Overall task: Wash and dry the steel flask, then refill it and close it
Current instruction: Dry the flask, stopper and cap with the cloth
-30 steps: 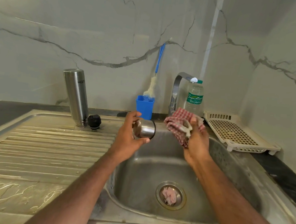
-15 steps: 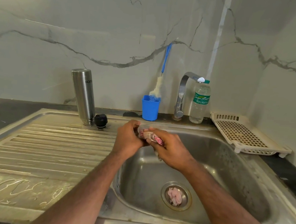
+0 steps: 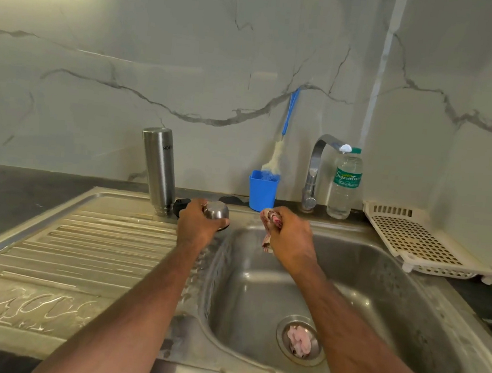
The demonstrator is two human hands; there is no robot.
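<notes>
The flask [image 3: 158,169] stands upside down on the drainboard, just beyond our left hand [image 3: 197,226], which grips its steel cap [image 3: 216,213]. Our right hand [image 3: 289,240] is closed round the bunched cloth [image 3: 269,229], apart from the cap. We judge the cap should be set down rim-down, steadily, beside the flask.

Head view, downward over sink [image 3: 352,256]

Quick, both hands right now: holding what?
Left hand: grips the steel cup lid.
Right hand: grips the bunched checked cloth.
</notes>
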